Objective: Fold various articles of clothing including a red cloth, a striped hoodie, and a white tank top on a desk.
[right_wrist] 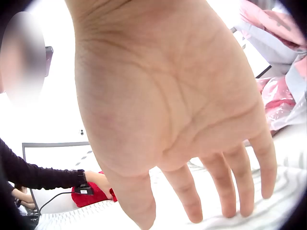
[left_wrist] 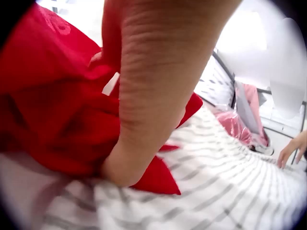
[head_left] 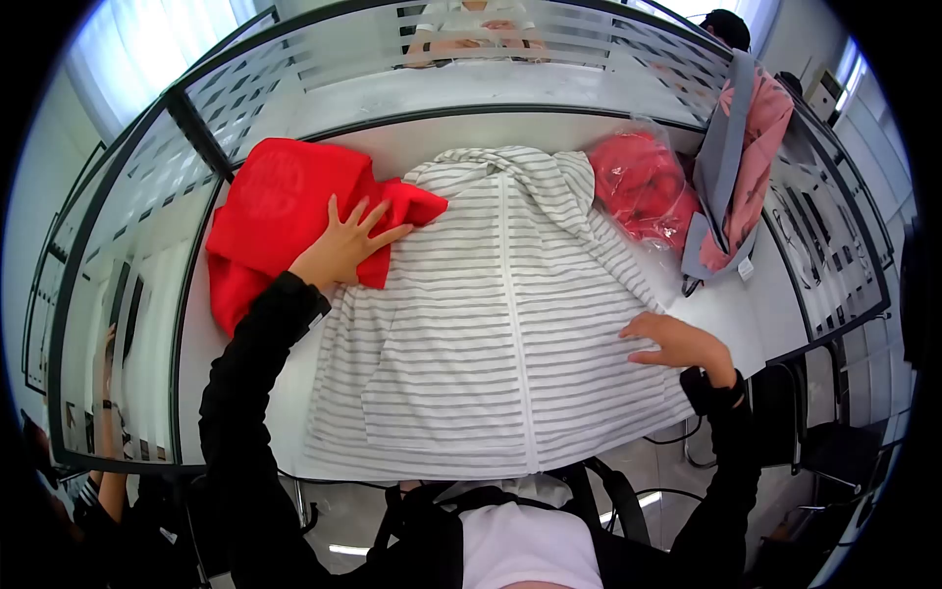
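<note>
A white zip-front jacket with grey stripes [head_left: 451, 324] lies spread on the table, its collar at the far side. My left hand [head_left: 343, 245] rests with spread fingers on the edge of a bunched red garment [head_left: 280, 221], beside the jacket's left shoulder. In the left wrist view the back of that hand [left_wrist: 153, 76] hides most of its fingers against the red fabric. At the jacket's right side is my right hand [head_left: 682, 344], with nothing in it. The right wrist view shows its palm [right_wrist: 177, 96] and loosely extended fingers, fingertips close over the striped cloth.
Behind the jacket's right shoulder sits a clear plastic bag [head_left: 643, 182] with red cloth inside. A pink and grey bag [head_left: 746, 157] leans at the right rear. Low partition panels [head_left: 191, 137] with black frames surround the white table [head_left: 270, 393]. A person sits opposite.
</note>
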`<state>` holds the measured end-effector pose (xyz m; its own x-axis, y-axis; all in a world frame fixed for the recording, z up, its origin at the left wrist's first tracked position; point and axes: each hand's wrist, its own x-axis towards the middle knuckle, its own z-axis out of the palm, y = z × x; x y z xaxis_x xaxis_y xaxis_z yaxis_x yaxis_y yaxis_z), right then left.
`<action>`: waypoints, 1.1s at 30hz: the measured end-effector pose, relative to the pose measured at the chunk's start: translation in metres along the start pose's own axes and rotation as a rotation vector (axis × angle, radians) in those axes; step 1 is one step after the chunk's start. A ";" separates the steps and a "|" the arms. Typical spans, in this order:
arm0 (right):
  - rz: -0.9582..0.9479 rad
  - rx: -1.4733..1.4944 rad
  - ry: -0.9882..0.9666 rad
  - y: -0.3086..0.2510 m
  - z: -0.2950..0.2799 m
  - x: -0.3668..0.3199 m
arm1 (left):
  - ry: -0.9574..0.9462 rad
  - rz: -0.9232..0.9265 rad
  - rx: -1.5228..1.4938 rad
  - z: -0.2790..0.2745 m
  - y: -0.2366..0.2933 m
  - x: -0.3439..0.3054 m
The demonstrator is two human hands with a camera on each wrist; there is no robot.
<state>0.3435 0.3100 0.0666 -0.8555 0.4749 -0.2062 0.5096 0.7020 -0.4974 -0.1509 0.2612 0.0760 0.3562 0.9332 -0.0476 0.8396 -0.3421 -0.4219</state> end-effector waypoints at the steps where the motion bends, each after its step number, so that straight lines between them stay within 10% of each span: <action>1: 0.035 0.004 -0.004 -0.002 0.002 0.001 | -0.040 0.030 -0.047 0.012 -0.004 0.006; 11: 0.216 0.057 -0.024 0.017 0.006 0.015 | 0.517 -0.055 -0.798 -0.037 -0.072 -0.022; 19: 0.251 -0.028 -0.111 0.021 0.000 0.028 | 1.043 -0.651 -0.173 -0.063 -0.179 -0.121; 21: 0.289 -0.087 -0.174 0.011 -0.004 0.032 | 0.874 -0.926 0.082 -0.052 -0.169 -0.132; 25: 0.196 -0.025 -0.192 0.008 -0.007 0.047 | 0.879 -0.746 -0.386 0.040 -0.184 -0.159; 33: 0.186 -0.100 -0.212 0.000 -0.001 0.073 | 0.232 -1.027 -0.132 0.078 -0.165 -0.104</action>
<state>0.2810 0.3449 0.0526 -0.7411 0.4862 -0.4630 0.6571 0.6670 -0.3511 -0.3582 0.2293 0.0797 -0.4917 0.7421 0.4556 0.8150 0.5764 -0.0595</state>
